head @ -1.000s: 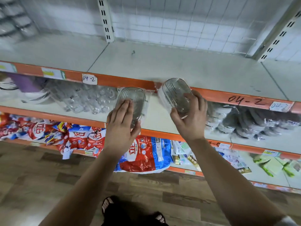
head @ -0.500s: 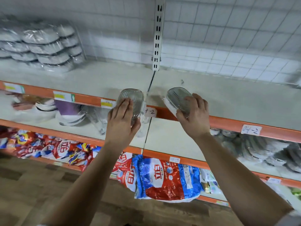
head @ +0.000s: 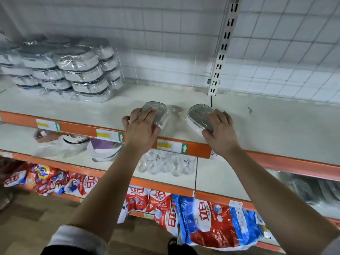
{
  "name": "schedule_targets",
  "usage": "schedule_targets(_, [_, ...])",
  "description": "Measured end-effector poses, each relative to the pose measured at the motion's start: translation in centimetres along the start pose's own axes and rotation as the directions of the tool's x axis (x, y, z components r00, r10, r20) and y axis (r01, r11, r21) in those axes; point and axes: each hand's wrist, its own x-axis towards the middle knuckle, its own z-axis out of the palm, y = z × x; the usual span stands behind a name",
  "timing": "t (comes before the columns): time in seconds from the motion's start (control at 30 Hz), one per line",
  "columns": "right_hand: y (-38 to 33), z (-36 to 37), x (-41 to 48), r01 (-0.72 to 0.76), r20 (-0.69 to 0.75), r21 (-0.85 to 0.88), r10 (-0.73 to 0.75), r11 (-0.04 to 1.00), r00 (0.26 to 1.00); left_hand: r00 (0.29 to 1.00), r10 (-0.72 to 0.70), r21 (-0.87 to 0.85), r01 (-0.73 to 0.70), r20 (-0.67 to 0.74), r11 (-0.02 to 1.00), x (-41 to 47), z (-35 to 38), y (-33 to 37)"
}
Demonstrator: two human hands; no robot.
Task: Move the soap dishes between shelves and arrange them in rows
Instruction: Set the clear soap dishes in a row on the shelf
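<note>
Below the hands, red-and-blue detergent bags (head: pixel 211 221) fill the lowest shelf. Clear glass jars (head: pixel 165 163) stand on the middle shelf, directly under the wrists. Above them, just past the orange front lip of the white top shelf (head: pixel 276 129), the left hand (head: pixel 142 130) curls its fingers over a clear oval ribbed soap dish in film wrap (head: pixel 155 110). The right hand (head: pixel 219 134) grips a second clear oval soap dish (head: pixel 199 113) by its near end, with the dish tilted. Both dishes are over the front of the top shelf; I cannot tell whether either rests fully on it.

This looks like the placing step. Beyond the left hand and well off to its left stands a stacked block of film-wrapped white-and-grey soap dishes (head: pixel 73 74). The next move likely calls for carrying both dishes back and leftward, then setting them flat in line beside that block before letting go.
</note>
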Motion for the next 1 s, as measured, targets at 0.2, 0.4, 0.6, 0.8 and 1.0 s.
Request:
schedule_targets(0.2, [-2.2,2.1,5.3,-0.009,0.06,0.026,0.008,1.0,0.998,0.995,-0.04,0.018,0.039,0.095,0.999,5.3,0.9,-4.2])
schedule_targets(0.4, [-5.2,4.0,9.2,0.0,-0.042,0.158,0.007,0.987,0.999,0.981,-0.156,0.107,0.144,0.114,0.984,11.3,2.6,-7.1])
schedule_targets(0.6, [-6.2,6.0,11.8,0.075,-0.108,0.117,-0.063,0.99,0.992,0.99,-0.083,0.078,0.075,0.116,0.994,14.9,4.0,-10.6])
schedule_targets(0.8, [-8.4,7.5,12.9,0.061,-0.161,0.105,-0.044,0.993,0.986,0.982,-0.029,-0.087,0.047,0.188,0.995,18.2,5.2,-13.7])
schedule_targets(1.0, [-10.7,8.9,12.1,-0.163,-0.186,0.12,0.184,0.979,0.965,0.992,0.041,-0.146,-0.024,0.115,0.989,19.2,7.2,-15.6])
